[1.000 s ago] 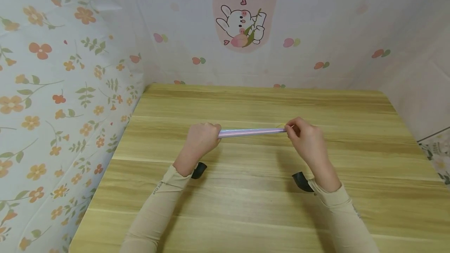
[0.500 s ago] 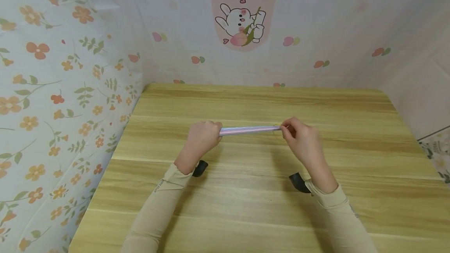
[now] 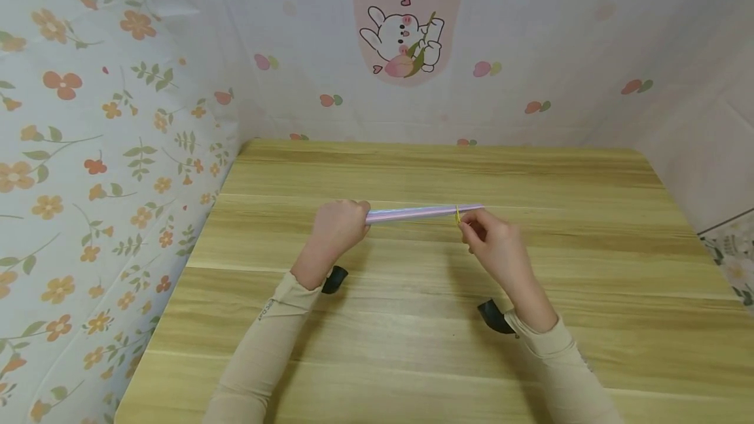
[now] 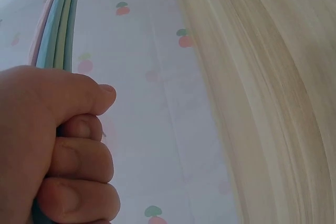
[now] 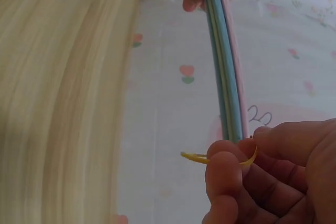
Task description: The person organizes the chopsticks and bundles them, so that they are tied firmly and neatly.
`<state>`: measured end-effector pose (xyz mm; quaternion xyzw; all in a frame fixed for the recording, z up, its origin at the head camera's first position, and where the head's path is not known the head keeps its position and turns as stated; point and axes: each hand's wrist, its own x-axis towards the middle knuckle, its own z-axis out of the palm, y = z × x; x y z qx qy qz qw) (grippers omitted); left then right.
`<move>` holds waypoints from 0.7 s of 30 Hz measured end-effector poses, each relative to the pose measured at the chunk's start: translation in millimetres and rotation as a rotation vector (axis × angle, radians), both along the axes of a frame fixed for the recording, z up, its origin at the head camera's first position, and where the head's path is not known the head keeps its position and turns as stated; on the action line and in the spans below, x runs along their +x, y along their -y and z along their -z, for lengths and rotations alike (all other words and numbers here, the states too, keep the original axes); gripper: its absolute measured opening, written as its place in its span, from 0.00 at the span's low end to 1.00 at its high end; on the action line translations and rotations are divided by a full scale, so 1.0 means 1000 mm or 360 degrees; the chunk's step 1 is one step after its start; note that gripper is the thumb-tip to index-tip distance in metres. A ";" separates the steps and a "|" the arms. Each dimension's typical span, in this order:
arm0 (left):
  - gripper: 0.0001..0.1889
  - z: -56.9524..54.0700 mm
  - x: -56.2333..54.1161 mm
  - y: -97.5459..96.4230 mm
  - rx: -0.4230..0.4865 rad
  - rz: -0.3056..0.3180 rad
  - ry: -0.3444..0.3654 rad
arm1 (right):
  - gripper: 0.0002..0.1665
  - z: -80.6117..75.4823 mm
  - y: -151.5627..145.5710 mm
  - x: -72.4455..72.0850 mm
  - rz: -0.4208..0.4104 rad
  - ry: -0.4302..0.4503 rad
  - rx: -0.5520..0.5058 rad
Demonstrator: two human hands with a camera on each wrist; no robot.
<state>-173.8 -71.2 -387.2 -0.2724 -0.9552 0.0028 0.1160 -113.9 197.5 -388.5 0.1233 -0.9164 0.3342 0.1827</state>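
My left hand [image 3: 341,226] grips a bundle of thin, straight pastel sticks [image 3: 412,214] in pink, blue, green and lilac. The fingers wrap round one end, and the rest points right, above the table. Near the far end, my right hand [image 3: 493,234] pinches a yellow rubber band [image 3: 457,216], which crosses the bundle in the head view. From the right wrist, the band [image 5: 197,158] shows as a loop passing by the fingertips [image 5: 224,169], which hide the bundle's end. The left wrist view shows the sticks [image 4: 56,24] rising out of the fist.
Below the hands spreads a wood-grain table [image 3: 406,345]. A white curtain with a rabbit print [image 3: 406,38] hangs behind it, and a flowered curtain [image 3: 118,149] stands along the left side. Black curved pieces [image 3: 495,317] stick out at both cuffs.
The right hand has moved left and slightly down from the bundle's tip, so the tip now shows beyond the fingers. The yellow band has come across the bundle. The left hand stays nearly still.
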 end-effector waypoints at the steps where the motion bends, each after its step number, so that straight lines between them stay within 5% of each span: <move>1: 0.09 0.000 0.000 0.000 0.0001 -0.0003 -0.0005 | 0.03 0.001 0.000 0.001 -0.0005 0.0029 -0.0020; 21: 0.10 -0.005 0.001 0.002 0.0042 -0.0026 -0.0104 | 0.11 0.015 -0.001 0.000 0.0011 0.0463 -0.0491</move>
